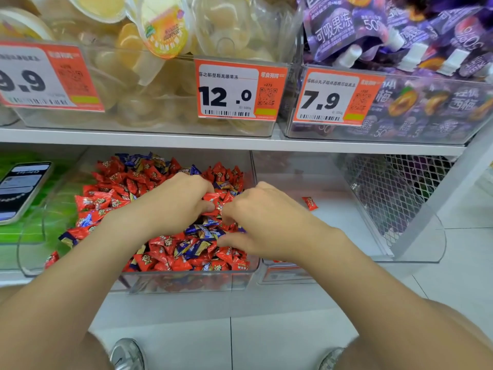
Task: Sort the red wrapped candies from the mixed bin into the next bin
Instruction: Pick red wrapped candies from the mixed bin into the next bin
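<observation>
Early stage. Your left hand [176,201] is down in the mixed bin [186,284], fingers and thumb curled onto red candies [149,259] near the middle of the pile. Your right hand [261,217] sits just beside it, fingers bent into the heap. The grip is hidden, so I can't tell whether it holds anything.

Done so far: one lone red candy [309,202] lies in the next bin [333,222] to the right, and I see nothing else in there. Left to do: nearly everything, since reds fill the mixed bin, with blue candies [202,232] scattered through them.

Surroundings: a shop shelf [160,137], white boards, clear plastic bins. The row above holds jelly cups [160,76] and purple pouches [400,36], with orange price tags [240,89] on the fronts. A phone [21,188] leans at far left and a mesh panel [394,193] stands at right. Below are a pale tiled floor [293,343] and your shoes [128,353].
</observation>
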A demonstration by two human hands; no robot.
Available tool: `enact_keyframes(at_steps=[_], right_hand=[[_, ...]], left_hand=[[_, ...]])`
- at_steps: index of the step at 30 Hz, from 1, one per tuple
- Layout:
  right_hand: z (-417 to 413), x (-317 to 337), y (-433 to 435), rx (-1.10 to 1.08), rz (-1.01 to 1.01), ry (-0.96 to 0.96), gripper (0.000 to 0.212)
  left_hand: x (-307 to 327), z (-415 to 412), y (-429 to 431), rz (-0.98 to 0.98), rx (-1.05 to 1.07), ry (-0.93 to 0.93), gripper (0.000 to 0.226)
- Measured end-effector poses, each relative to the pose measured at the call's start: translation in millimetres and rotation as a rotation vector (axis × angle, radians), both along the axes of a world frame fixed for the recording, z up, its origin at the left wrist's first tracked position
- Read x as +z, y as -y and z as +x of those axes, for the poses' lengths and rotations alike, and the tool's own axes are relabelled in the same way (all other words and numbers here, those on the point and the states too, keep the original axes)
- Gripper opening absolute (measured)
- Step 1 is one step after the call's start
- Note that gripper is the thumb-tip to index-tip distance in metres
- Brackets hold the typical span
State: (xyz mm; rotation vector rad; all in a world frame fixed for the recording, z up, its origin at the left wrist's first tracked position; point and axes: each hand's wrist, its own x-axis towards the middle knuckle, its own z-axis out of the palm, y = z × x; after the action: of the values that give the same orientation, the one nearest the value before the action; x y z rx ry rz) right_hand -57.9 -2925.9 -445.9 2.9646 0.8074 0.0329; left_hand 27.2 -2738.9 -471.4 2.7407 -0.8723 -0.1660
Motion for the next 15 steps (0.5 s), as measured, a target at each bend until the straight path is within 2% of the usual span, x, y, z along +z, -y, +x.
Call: enact_keyframes(at_steps=[2, 5, 8, 12, 15], right_hand=[[0.0, -0.5, -6.3, 0.014, -0.083, -0.074, 0.044], [0.3, -5.7, -13.8, 0.031, -0.141, -0.219, 0.041], [4.4, -5.0, -18.1, 0.051, -0.167, -0.256, 0.036], [9.9, -7.6, -13.8, 0.068, -0.103, -0.290, 0.023], [10.3, -10.2, -4.8, 0.036, 0.069, -0.302, 0.017]], left_hand=[[-1.3, -0.3, 0.9, 0.002, 0.025, 0.013, 0.031], [-3.1, -3.7, 3.3, 0.033, 0.038, 0.014, 0.038], [-2.8, -6.7, 4.7, 0.047, 0.042, 0.015, 0.033], [0.5, -9.0, 5.0, -0.009, 0.045, 0.046, 0.030], [1.5, -11.5, 6.2, -0.056, 0.038, 0.059, 0.022]])
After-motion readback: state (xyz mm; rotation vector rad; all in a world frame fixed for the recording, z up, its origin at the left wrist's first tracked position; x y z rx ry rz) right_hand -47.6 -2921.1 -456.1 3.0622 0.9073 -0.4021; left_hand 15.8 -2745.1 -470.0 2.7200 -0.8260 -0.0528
